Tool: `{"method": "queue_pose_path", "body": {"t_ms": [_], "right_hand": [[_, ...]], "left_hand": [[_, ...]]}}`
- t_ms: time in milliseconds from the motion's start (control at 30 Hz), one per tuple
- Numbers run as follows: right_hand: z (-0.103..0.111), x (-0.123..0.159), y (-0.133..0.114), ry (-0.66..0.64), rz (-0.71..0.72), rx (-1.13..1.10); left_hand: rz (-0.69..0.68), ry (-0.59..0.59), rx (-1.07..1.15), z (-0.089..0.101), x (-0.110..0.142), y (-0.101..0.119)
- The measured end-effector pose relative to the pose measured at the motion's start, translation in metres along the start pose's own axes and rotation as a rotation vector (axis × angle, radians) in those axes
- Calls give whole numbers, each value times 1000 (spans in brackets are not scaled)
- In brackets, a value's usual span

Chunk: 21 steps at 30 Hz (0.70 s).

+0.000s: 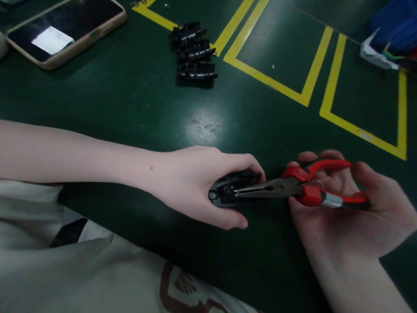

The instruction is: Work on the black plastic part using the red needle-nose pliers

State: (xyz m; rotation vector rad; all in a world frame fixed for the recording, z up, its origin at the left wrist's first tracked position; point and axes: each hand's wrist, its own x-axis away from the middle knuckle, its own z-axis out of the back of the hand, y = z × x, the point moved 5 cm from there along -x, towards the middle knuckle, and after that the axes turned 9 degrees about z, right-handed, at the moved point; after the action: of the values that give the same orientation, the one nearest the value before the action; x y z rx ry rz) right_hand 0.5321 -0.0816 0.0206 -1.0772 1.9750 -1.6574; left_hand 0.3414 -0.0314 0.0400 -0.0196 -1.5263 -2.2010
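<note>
Partly hidden in the head view, a black part is clamped by the left hand, toward the near edge of the surface. The right hand has its fingers around red-handled pliers, tip contact unclear. Upper left, a phone is cropped.

A pale grey-green garment bears a brown outlined print; both forearms are bare.

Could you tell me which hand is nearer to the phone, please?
Left. The left hand grips a black part, below and right of the phone; the right hand holds the pliers, farther right.
</note>
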Motion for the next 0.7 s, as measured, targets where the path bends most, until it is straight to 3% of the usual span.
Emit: {"method": "queue_pose_path", "body": {"t_ms": [333,533,700], "right_hand": [[-5,1,-2,-90,-7,-98],[0,0,-1,-112,-25,-96],[5,-1,0,-18,-69,-118]], "left_hand": [[36,-3,-11,-21,-10,10],[43,-19,20,-24,-11,11],[26,-17,-7,-24,-12,9]]}}
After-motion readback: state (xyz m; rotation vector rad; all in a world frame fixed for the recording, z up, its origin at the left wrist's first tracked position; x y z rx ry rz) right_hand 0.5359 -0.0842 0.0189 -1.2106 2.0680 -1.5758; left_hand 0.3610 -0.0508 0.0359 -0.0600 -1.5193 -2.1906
